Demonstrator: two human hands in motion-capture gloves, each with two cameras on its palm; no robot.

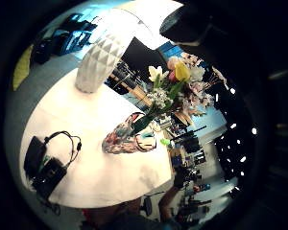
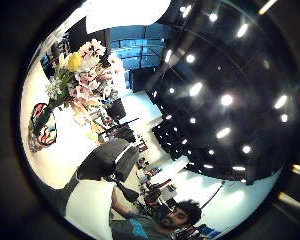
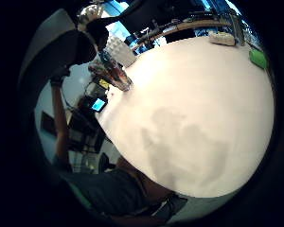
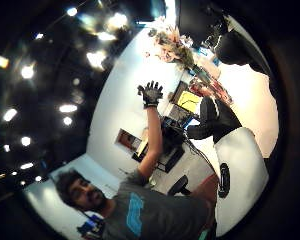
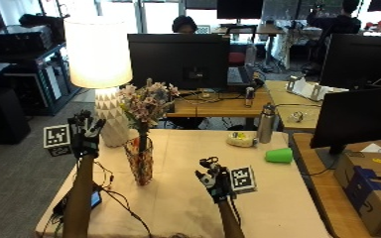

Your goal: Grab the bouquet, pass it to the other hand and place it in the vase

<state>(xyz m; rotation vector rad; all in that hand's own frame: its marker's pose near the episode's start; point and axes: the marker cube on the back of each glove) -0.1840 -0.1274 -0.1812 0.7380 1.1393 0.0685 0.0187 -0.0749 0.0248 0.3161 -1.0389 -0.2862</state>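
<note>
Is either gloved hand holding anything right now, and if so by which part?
Nothing is held. The bouquet stands in the vase; the left hand and right hand are both open and apart from it.

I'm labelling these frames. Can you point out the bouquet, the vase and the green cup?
bouquet (image 5: 146,101): outside view, on the blossoms above the vase.
vase (image 5: 140,161): outside view, on its patterned glass wall.
green cup (image 5: 278,155): outside view, on its side.
</note>
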